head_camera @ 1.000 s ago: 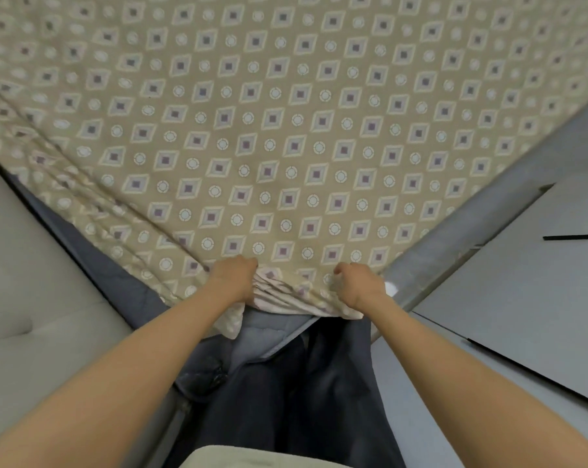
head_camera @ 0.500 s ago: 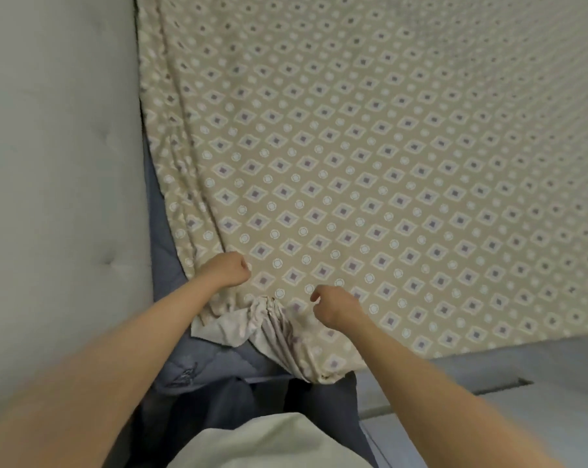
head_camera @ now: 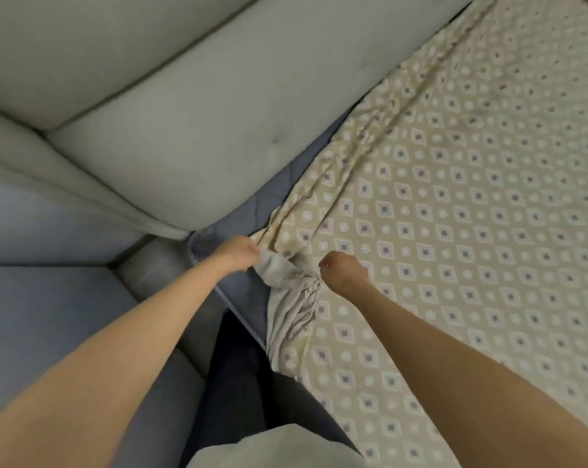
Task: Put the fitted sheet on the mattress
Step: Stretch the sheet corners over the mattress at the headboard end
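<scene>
No text, label, brand, number or sign can be read here. The only marking is the printed pattern on the fitted sheet (head_camera: 455, 231), repeating diamonds and ringed dots with no letters or figures.
</scene>
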Action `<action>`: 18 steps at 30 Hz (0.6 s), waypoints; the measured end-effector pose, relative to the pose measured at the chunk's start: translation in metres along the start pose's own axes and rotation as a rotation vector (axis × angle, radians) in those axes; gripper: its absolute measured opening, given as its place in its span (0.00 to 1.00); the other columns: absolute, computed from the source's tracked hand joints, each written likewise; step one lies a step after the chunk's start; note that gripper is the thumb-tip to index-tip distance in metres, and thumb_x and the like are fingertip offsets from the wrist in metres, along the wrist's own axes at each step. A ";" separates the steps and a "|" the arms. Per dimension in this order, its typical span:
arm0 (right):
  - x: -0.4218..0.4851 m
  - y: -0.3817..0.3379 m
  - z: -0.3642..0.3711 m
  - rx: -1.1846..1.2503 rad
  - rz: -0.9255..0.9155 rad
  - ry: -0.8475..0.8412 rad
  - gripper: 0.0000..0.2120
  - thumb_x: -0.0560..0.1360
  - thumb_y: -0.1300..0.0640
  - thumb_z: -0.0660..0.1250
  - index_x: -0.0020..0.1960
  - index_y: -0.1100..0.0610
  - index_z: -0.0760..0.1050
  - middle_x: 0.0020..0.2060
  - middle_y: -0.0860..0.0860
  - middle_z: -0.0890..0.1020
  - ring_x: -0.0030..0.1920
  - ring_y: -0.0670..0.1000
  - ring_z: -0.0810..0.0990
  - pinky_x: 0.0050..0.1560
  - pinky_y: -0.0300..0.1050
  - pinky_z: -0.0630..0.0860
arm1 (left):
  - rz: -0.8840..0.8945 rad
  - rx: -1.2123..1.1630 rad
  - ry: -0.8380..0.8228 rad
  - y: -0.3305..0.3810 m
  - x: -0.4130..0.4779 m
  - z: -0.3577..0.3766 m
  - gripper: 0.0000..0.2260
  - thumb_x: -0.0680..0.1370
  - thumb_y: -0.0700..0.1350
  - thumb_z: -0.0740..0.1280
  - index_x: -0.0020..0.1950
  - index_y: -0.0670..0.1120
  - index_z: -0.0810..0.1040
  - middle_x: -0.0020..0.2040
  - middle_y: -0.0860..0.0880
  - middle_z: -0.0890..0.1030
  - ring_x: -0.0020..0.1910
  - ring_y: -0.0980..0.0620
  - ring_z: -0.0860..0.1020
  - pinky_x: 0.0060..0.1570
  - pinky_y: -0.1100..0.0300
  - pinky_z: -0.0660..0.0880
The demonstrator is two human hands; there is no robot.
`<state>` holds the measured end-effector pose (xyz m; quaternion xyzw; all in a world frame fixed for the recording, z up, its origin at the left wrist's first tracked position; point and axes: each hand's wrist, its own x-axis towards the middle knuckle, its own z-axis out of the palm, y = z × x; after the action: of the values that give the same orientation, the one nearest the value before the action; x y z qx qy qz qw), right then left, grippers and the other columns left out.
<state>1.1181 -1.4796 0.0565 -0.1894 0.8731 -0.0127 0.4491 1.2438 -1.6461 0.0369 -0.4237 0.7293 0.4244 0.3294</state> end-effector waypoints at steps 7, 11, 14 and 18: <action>0.024 -0.041 0.049 -0.079 -0.157 -0.124 0.25 0.74 0.58 0.61 0.70 0.58 0.64 0.65 0.58 0.73 0.63 0.59 0.73 0.60 0.53 0.74 | -0.072 -0.233 -0.013 -0.061 -0.016 0.040 0.14 0.79 0.39 0.58 0.61 0.47 0.78 0.57 0.46 0.80 0.50 0.47 0.79 0.37 0.63 0.71; 0.040 -0.039 0.085 -0.313 -0.182 -0.180 0.34 0.74 0.52 0.64 0.75 0.59 0.54 0.68 0.59 0.68 0.67 0.61 0.68 0.67 0.56 0.68 | -0.081 -0.328 -0.022 -0.080 -0.013 0.081 0.16 0.79 0.37 0.58 0.63 0.44 0.77 0.62 0.45 0.79 0.58 0.45 0.79 0.44 0.63 0.74; 0.050 -0.034 0.095 -0.434 -0.210 -0.068 0.32 0.77 0.46 0.60 0.74 0.62 0.55 0.69 0.59 0.68 0.68 0.61 0.68 0.69 0.57 0.63 | -0.020 -0.325 -0.012 -0.080 -0.005 0.111 0.15 0.78 0.38 0.60 0.62 0.46 0.79 0.65 0.47 0.77 0.62 0.47 0.76 0.56 0.62 0.72; 0.065 -0.035 0.105 -0.271 -0.198 -0.010 0.24 0.79 0.46 0.55 0.68 0.61 0.69 0.64 0.61 0.75 0.63 0.62 0.74 0.60 0.51 0.70 | 0.053 -0.283 -0.120 -0.082 0.013 0.158 0.23 0.76 0.48 0.67 0.70 0.49 0.71 0.70 0.49 0.71 0.67 0.49 0.72 0.60 0.62 0.69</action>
<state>1.1781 -1.5186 -0.0496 -0.3332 0.8417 0.0619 0.4204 1.3309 -1.5317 -0.0687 -0.4204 0.6523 0.5558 0.2981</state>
